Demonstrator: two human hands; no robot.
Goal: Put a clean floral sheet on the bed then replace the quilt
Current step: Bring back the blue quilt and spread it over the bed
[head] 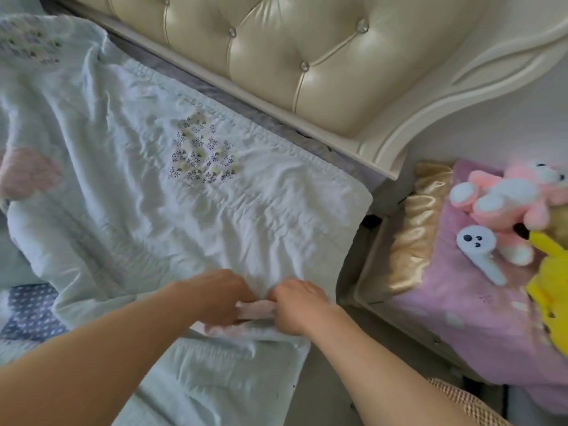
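Note:
A pale mint quilt (129,192) with a floral patch, a pink patch and a blue dotted patch lies wrinkled across the bed, up to the headboard. My left hand (215,295) and my right hand (299,304) sit side by side at the quilt's near edge. Both pinch a fold of the quilt where a pink strip of fabric (255,312) shows between them. The sheet under the quilt is hidden.
A cream tufted headboard (276,56) runs along the top. To the right stands a bedside table (461,302) under a purple cloth with a gold satin edge, holding plush toys (510,198). A narrow gap separates the bed from it.

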